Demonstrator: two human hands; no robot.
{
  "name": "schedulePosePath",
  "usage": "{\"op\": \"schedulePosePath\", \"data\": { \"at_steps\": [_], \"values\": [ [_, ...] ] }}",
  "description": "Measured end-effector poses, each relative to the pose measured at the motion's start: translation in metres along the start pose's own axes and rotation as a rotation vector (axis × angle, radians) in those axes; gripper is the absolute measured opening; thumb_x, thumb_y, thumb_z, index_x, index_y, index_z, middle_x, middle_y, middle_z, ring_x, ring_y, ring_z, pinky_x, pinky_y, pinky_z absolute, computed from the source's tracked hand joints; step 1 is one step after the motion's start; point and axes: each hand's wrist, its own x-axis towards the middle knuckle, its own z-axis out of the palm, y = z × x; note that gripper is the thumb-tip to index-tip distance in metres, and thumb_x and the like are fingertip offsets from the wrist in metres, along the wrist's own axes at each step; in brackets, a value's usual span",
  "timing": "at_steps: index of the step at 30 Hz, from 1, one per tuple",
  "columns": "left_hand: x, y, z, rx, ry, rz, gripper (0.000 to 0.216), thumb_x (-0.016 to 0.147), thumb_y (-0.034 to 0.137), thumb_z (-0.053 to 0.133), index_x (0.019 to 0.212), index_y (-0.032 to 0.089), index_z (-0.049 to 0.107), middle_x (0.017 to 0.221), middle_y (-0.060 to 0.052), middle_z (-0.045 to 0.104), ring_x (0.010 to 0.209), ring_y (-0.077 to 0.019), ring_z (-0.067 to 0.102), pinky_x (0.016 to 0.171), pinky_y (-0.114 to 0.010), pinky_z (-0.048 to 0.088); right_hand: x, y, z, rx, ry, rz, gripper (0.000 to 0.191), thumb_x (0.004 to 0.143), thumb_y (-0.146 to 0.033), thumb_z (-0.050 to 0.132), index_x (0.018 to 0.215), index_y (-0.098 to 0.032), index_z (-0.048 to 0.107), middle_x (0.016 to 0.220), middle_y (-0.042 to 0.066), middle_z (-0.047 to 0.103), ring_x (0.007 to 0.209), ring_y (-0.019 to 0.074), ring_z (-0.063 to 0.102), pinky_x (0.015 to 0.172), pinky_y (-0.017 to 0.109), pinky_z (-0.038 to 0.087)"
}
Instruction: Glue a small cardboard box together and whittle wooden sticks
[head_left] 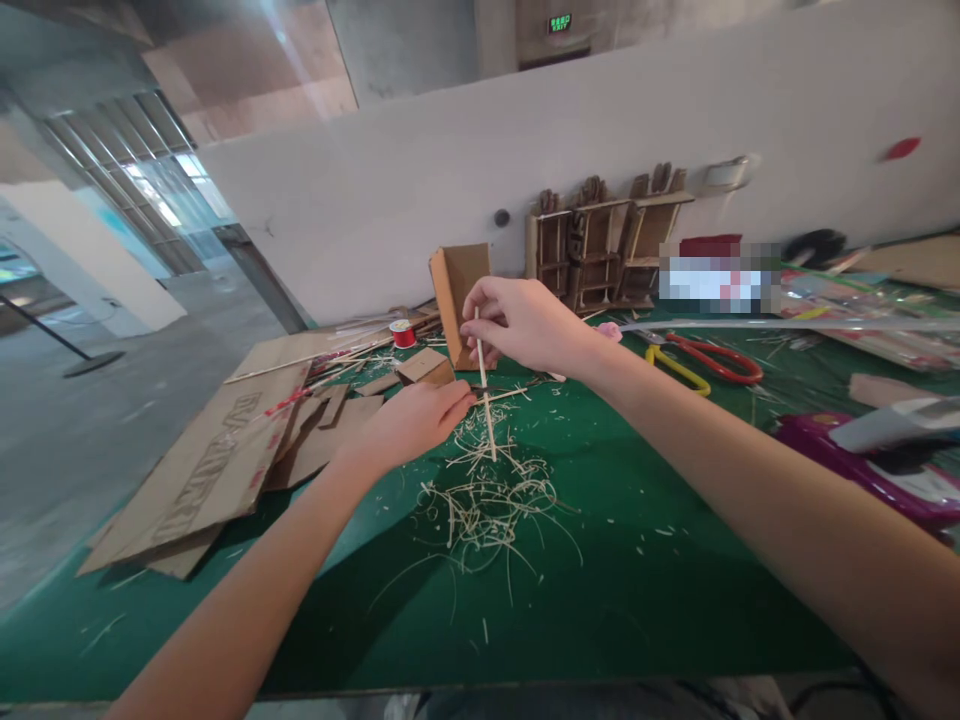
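Note:
My right hand [517, 322] pinches the upper end of a thin pale wooden stick [487, 420], which slants down toward the table. My left hand [424, 420] is closed beside it, its fingertips around a small knife [487, 389] whose thin dark blade crosses the stick; the handle is hidden in the fingers. Below the stick's lower end lies a loose heap of curled wood shavings [499, 505] on the green tabletop [600, 580]. Just behind my left hand sits a small cardboard block [424, 366].
Cardboard sheets [195, 460] lie at left. A red thread spool [403, 333] and an upright cardboard piece [450, 300] stand farther back. Cardboard structures [592, 250] lean on the wall. Red-handled scissors [720, 360], a yellow handle [679, 372] and a purple device [862, 465] are at right.

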Motion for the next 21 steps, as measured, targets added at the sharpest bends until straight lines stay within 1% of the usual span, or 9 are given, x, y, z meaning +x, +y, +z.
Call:
{"op": "schedulePosePath", "data": {
  "at_steps": [3, 4, 9, 11, 13, 14, 15, 18, 21],
  "values": [
    [-0.001, 0.003, 0.008, -0.041, -0.137, 0.112, 0.034, 0.096, 0.034, 0.035, 0.07, 0.02, 0.052, 0.059, -0.001, 0.06, 0.049, -0.0125, 0.051, 0.046, -0.026, 0.027, 0.0, 0.001, -0.002, -0.018, -0.007, 0.004, 0.012, 0.088, -0.028, 0.053, 0.096, -0.02, 0.056, 0.075, 0.003, 0.069, 0.069, 0.0164, 0.065, 0.067, 0.034, 0.053],
    [-0.001, 0.004, 0.011, -0.051, -0.16, 0.152, 0.035, 0.096, 0.035, 0.034, 0.07, 0.02, 0.052, 0.059, -0.001, 0.06, 0.049, -0.0126, 0.052, 0.046, -0.026, 0.027, 0.0, 0.003, -0.003, -0.022, -0.006, 0.005, 0.012, 0.088, -0.029, 0.053, 0.096, -0.02, 0.056, 0.076, 0.002, 0.069, 0.068, 0.0161, 0.065, 0.069, 0.034, 0.053],
    [-0.002, 0.0, 0.01, -0.09, -0.078, 0.118, 0.034, 0.097, 0.034, 0.034, 0.072, 0.02, 0.053, 0.064, 0.0, 0.062, 0.056, -0.0128, 0.055, 0.051, -0.027, 0.032, 0.0, 0.01, -0.007, -0.025, -0.009, -0.005, 0.014, 0.087, -0.032, 0.054, 0.095, -0.02, 0.055, 0.078, 0.003, 0.07, 0.07, 0.0164, 0.065, 0.072, 0.036, 0.052],
    [-0.004, -0.002, 0.007, -0.115, 0.027, 0.032, 0.033, 0.097, 0.033, 0.033, 0.077, 0.02, 0.054, 0.065, -0.001, 0.062, 0.057, -0.0127, 0.055, 0.052, -0.027, 0.033, 0.0, 0.008, -0.006, -0.015, -0.024, -0.02, 0.013, 0.087, -0.031, 0.053, 0.094, -0.021, 0.055, 0.077, 0.002, 0.069, 0.07, 0.0159, 0.065, 0.072, 0.035, 0.052],
    [-0.004, -0.001, 0.007, -0.122, 0.188, -0.092, 0.031, 0.098, 0.033, 0.031, 0.085, 0.019, 0.056, 0.069, -0.003, 0.063, 0.061, -0.0134, 0.057, 0.054, -0.027, 0.036, -0.001, 0.003, -0.005, -0.021, -0.033, -0.036, 0.011, 0.087, -0.03, 0.052, 0.094, -0.021, 0.054, 0.075, 0.001, 0.069, 0.068, 0.015, 0.064, 0.072, 0.034, 0.051],
    [-0.004, 0.0, 0.007, -0.121, 0.242, -0.132, 0.031, 0.098, 0.033, 0.031, 0.089, 0.019, 0.057, 0.072, -0.003, 0.064, 0.063, -0.0139, 0.058, 0.056, -0.027, 0.037, -0.002, 0.001, -0.004, -0.032, -0.034, -0.041, 0.011, 0.087, -0.03, 0.053, 0.093, -0.021, 0.054, 0.074, 0.0, 0.068, 0.066, 0.0146, 0.064, 0.071, 0.034, 0.051],
    [-0.004, 0.001, 0.008, -0.122, 0.26, -0.149, 0.03, 0.098, 0.032, 0.032, 0.09, 0.018, 0.057, 0.074, -0.004, 0.065, 0.064, -0.0141, 0.059, 0.056, -0.027, 0.037, -0.002, -0.001, -0.004, -0.044, -0.034, -0.045, 0.011, 0.087, -0.031, 0.053, 0.092, -0.021, 0.054, 0.073, 0.0, 0.068, 0.064, 0.0144, 0.063, 0.07, 0.034, 0.051],
    [-0.002, 0.005, 0.011, -0.134, 0.179, -0.119, 0.027, 0.097, 0.031, 0.036, 0.087, 0.017, 0.058, 0.07, -0.003, 0.065, 0.06, -0.0137, 0.058, 0.054, -0.027, 0.037, -0.003, -0.004, -0.004, -0.057, -0.029, -0.039, 0.012, 0.087, -0.033, 0.054, 0.091, -0.021, 0.053, 0.072, 0.0, 0.068, 0.064, 0.0149, 0.063, 0.067, 0.034, 0.051],
    [0.0, 0.002, 0.011, -0.168, 0.129, -0.062, 0.029, 0.097, 0.031, 0.036, 0.082, 0.018, 0.056, 0.064, -0.001, 0.061, 0.057, -0.0126, 0.055, 0.053, -0.027, 0.035, -0.002, -0.003, -0.003, -0.022, -0.041, -0.024, 0.011, 0.087, -0.031, 0.054, 0.091, -0.021, 0.054, 0.074, 0.002, 0.068, 0.068, 0.0163, 0.064, 0.068, 0.035, 0.052]
  ]
}}
